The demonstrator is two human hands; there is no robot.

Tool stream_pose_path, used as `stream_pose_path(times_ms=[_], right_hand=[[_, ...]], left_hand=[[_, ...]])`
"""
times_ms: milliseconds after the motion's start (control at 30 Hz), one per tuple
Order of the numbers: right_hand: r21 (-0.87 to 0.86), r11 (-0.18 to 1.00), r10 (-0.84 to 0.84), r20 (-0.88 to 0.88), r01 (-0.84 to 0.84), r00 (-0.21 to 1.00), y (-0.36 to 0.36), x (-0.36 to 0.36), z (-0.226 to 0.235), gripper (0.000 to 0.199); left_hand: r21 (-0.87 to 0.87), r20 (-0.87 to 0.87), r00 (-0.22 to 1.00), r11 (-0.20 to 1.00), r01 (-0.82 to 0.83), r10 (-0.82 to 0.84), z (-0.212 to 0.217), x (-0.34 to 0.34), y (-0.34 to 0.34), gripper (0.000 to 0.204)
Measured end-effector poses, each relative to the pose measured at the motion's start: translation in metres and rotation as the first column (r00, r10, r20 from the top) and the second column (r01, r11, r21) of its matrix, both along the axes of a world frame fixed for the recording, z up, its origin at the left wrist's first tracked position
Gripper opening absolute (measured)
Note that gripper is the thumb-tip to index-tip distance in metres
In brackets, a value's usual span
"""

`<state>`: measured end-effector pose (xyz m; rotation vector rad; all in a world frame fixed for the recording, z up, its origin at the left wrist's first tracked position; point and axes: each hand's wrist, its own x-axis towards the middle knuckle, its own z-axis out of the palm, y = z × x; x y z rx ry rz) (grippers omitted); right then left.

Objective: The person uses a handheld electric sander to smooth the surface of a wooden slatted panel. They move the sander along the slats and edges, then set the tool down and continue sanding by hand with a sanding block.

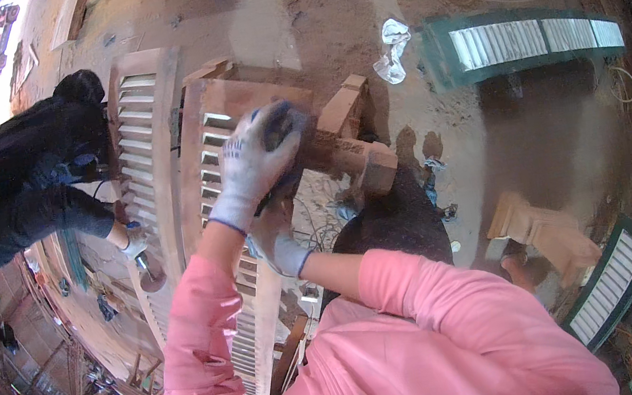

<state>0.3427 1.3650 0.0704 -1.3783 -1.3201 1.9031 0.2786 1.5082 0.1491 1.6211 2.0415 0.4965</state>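
Note:
A louvred wooden shutter (235,92) lies before me, its bare frame reddish brown at the far end. My left hand (245,172), in a white and blue work glove, is closed around a dark hand-held tool (282,126) above the shutter's right side. The tool is blurred and partly covered by the glove, so its exact kind is unclear. Below and nearer, my right hand (288,254), also gloved, is at the lower part of the same tool. Its fingers are mostly hidden behind my left hand and wrist.
Wooden supports (379,169) stick out right of the shutter. Across from me at left, a person in dark clothes (27,179) bends over another louvred shutter (141,64) with a round-ended tool (151,273). Green-framed shutters (442,56) and a wooden block stand (546,232) are on the right.

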Motion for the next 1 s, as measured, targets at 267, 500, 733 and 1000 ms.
stream_pose_path(times_ms=[267, 500, 733, 1000], right_hand=[[-0.276, 0.793, 0.556, -0.036, -0.543, 0.830, -0.031, 0.059, 0.041, 0.073], [0.547, 0.822, -0.191, 0.527, -0.159, 0.828, 0.069, 0.194, -0.035, 0.056], [0.138, 0.931, 0.309, 0.191, -0.338, 0.931, 0.039, 0.121, -0.016, 0.089], [0.642, 0.743, 0.116, 0.157, -0.191, 0.981, 0.103, 0.062, 0.014, 0.120]], left_hand=[[-0.180, 0.002, 0.999, 0.983, -0.043, 0.044, 0.017, -0.012, -0.110, 0.057], [-0.151, -0.005, 0.998, 0.987, -0.062, 0.062, 0.018, -0.029, -0.114, 0.052], [-0.156, 0.054, 0.998, 0.988, -0.022, 0.031, 0.010, -0.027, -0.065, 0.051], [-0.015, 0.127, 0.992, 1.000, -0.007, 0.009, -0.004, -0.021, -0.034, 0.058]])
